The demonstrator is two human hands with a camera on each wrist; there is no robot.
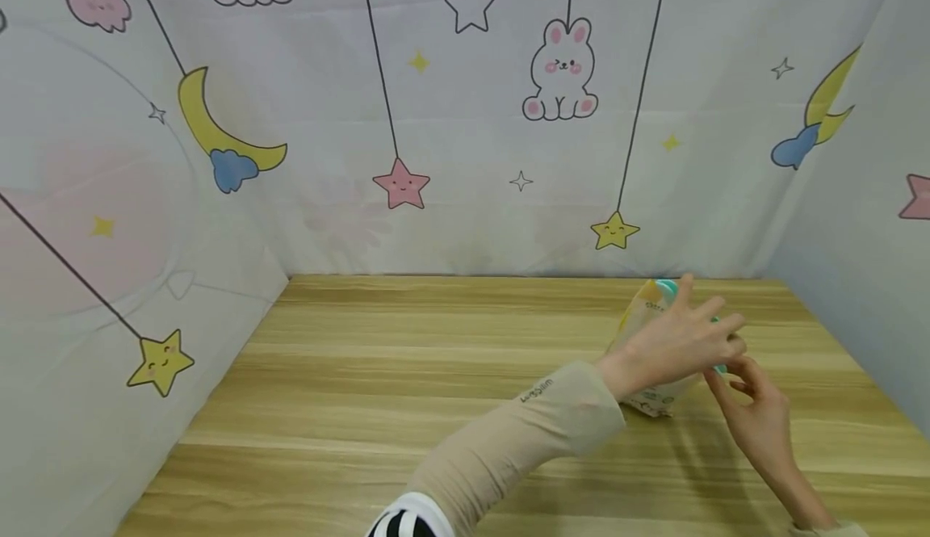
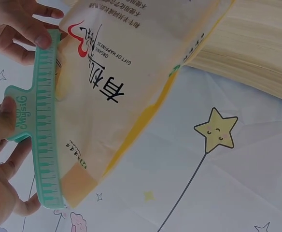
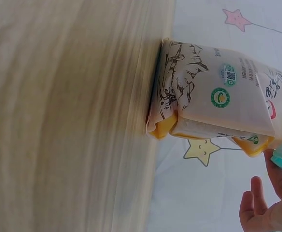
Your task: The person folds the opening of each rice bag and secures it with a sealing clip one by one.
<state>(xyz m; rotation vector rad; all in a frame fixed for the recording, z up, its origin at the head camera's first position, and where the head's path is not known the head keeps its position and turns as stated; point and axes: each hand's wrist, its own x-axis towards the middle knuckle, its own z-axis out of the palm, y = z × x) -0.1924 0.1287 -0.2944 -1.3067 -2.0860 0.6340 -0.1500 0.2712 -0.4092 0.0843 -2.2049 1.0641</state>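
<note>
A cream-and-yellow printed food pouch (image 1: pixel 649 335) stands at the wooden table's (image 1: pixel 407 375) three o'clock edge. A teal plastic sealing clip (image 2: pixel 44 130) spans its top. The left hand (image 1: pixel 676 343) pinches the clip's tab; the right hand's (image 1: pixel 756 416) fingers grip its end.

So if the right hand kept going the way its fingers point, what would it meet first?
Probably the green clip on top of the bag. The right hand points up and left at it, fingertips at or nearly on the clip beside the left hand. Depth is unclear; contact may already exist.
</note>
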